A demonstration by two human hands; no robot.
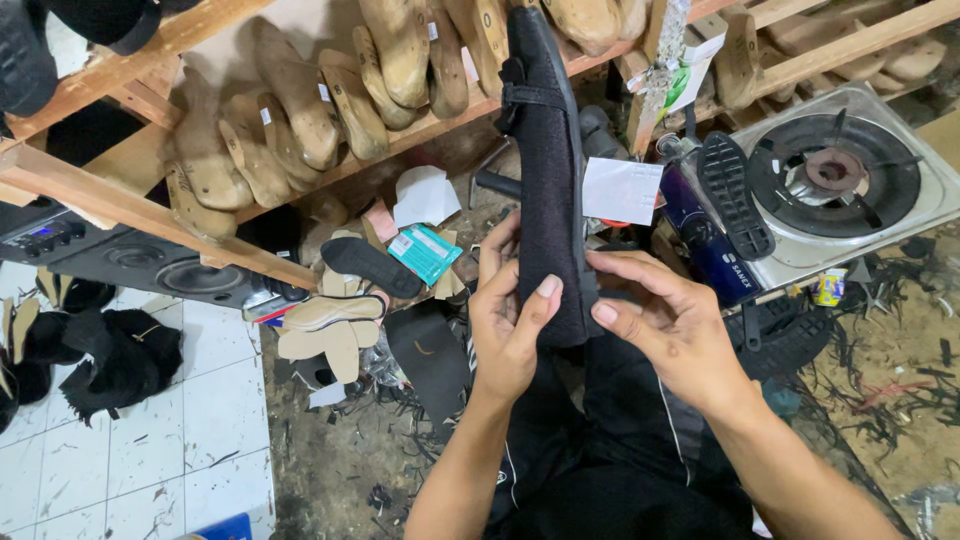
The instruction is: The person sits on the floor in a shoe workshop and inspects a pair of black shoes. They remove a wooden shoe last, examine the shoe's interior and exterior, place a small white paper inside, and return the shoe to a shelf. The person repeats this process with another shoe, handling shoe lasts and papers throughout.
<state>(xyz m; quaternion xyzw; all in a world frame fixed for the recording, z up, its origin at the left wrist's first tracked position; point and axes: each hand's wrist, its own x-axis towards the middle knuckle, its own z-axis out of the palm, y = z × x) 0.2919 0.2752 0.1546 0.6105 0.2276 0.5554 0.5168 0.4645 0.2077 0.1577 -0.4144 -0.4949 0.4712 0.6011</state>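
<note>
I hold a long black shoe upright in front of me, its fabric side facing me and a small strap near the top. My left hand grips its lower end from the left, thumb pressed on the fabric. My right hand grips the same end from the right, thumb on the edge, fingers curled behind.
Wooden shoe lasts fill slanted wooden racks above. A gas stove stands at the right with a black sole leaning on it. Insoles and cut pieces litter the floor beside a speaker. White tiles lie at the lower left.
</note>
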